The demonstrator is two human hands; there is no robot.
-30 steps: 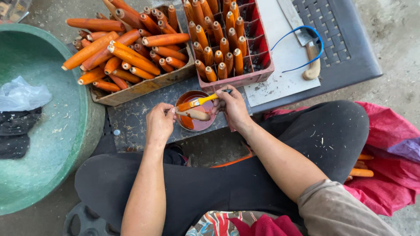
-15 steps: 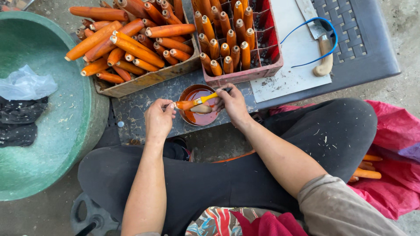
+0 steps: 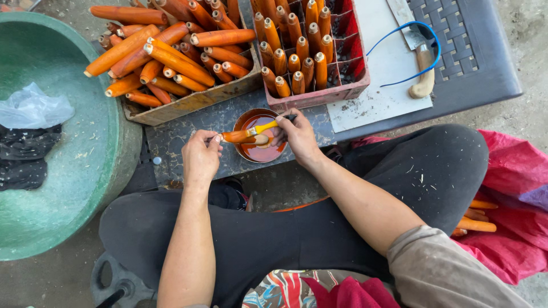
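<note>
Left hand (image 3: 201,157) pinches the end of an orange stick (image 3: 238,136), fingers pressed tight around it, holding it level over the rim of a small round bowl (image 3: 261,136) of orange-red liquid. Right hand (image 3: 298,137) is closed on a brush (image 3: 273,124) w/ yellow handle; bristle end lies against the stick, right above the bowl. Can't tell if the bristles touch the liquid.

The bowl sits on a dark slab (image 3: 188,134) near its front edge, between both hands. Just behind it, at the slab's back edge, is a red crate (image 3: 334,91) w/ dividers; orange sticks stand upright in its compartments, pale ends up. Left of the crate, touching it, a shallow wooden tray (image 3: 188,101) heaped w/ more orange sticks lying at all angles. Far left, off the slab, a big green basin (image 3: 63,165) holding a crumpled clear bag (image 3: 34,108) and some black cloth (image 3: 25,151).

Right of the crate: a white board (image 3: 377,68) on a dark woven-pattern plastic surface (image 3: 479,51). A knife (image 3: 419,54) w/ pale wooden handle lies on the board's right edge, w/ a blue cord loop (image 3: 425,48) around it.

Person sits cross-legged in black trousers (image 3: 285,239). Red cloth (image 3: 514,199) at the right, a few orange sticks lying on it.
</note>
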